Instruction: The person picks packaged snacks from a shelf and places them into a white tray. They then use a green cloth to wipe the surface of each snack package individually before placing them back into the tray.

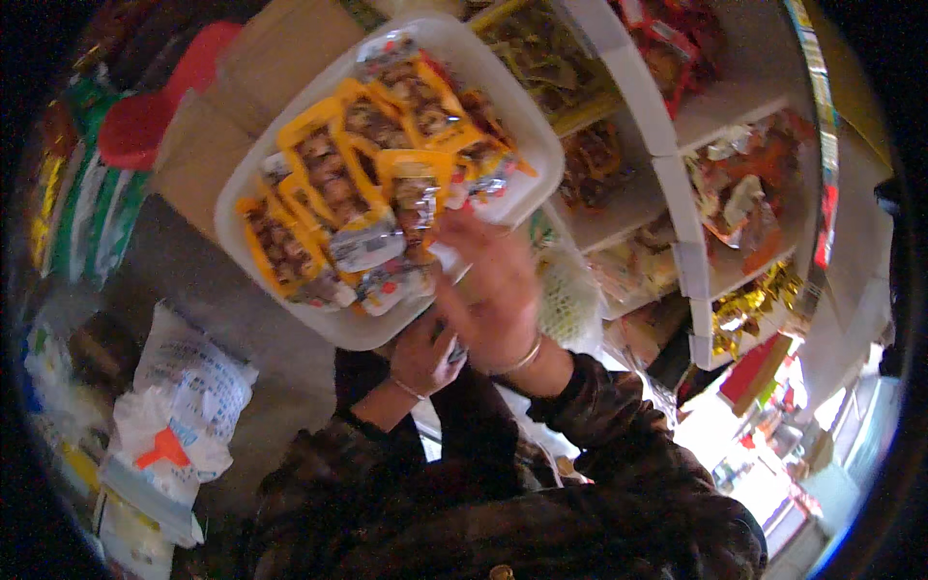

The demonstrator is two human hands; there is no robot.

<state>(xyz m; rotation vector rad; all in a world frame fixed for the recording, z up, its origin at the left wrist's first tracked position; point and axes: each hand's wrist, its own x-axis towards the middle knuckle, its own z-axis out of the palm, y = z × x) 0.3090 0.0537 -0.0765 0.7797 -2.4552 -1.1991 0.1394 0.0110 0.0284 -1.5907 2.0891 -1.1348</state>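
A white plastic tray [540, 148] in front of me holds several clear-fronted snack packets [326, 174] with orange-yellow edges and brown chunky contents. My right hand [500, 290], blurred, reaches over the tray's near right rim. Its fingertips are at the lower end of one tilted packet [415, 192]; whether they grip it cannot be told. My left hand [424, 362] is just below the near rim, its fingers curled near a small dark and grey thing, mostly hidden. A bracelet is on each wrist.
White shelving [670, 188] with compartments of wrapped goods stands on the right. A cardboard box [268, 65] lies behind the tray, beside a red object [138, 130]. White printed plastic bags [192, 391] are at lower left. Green netting [569, 290] hangs near my right hand.
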